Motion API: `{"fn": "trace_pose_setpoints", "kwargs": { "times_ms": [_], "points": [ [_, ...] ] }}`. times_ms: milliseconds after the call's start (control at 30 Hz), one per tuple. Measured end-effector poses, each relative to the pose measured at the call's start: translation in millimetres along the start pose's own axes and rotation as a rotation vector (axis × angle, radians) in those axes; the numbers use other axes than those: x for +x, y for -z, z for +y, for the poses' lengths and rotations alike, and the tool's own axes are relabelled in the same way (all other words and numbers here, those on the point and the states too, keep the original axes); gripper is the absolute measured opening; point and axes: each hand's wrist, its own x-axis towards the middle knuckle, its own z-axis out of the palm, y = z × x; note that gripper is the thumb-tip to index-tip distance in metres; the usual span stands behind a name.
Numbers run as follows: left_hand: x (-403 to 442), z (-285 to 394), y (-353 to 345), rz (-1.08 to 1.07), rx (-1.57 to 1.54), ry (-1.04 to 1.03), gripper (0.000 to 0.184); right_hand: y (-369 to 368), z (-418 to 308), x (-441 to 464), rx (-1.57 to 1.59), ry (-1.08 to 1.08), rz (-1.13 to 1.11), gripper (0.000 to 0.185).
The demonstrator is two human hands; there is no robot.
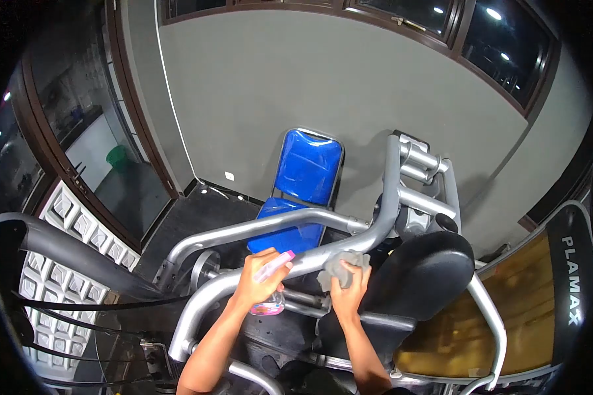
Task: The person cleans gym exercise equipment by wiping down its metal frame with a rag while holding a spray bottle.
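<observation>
My left hand (255,280) is wrapped around a spray bottle (267,306) with a pink trigger head and pinkish liquid at its base. In my right hand (350,286) is a crumpled grey cloth (339,271), pressed against the thick silver tube (303,263) of an exercise machine. That tube bends from the lower left up toward the machine's top right. The spray bottle is held just in front of the same tube. Right of my right hand is the machine's black padded backrest (418,273).
Behind the machine, a blue padded chair (308,168) stands by the grey wall (244,85). Black cables (99,305) run across the left. A panel marked PLAMAX (568,283) is at the right. A brown-framed glass door (105,131) is at the left.
</observation>
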Motion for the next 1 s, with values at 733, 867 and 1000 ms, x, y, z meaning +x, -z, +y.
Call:
{"fn": "trace_pose_setpoints", "kwargs": {
  "times_ms": [733, 867, 1000],
  "points": [
    [7, 2, -13, 0.099, -0.01, 0.07, 0.014, -33, -16, -26, -0.017, 0.1, 0.071, 0.032],
    [11, 5, -14, 0.069, 0.001, 0.098, 0.016, -12, -21, -7, 0.604, -0.591, 0.072, 0.03],
    [23, -1, -31, -0.037, -0.163, 0.138, 0.018, -20, -15, 5, 0.756, -0.752, 0.243, 0.027]
  ]
}}
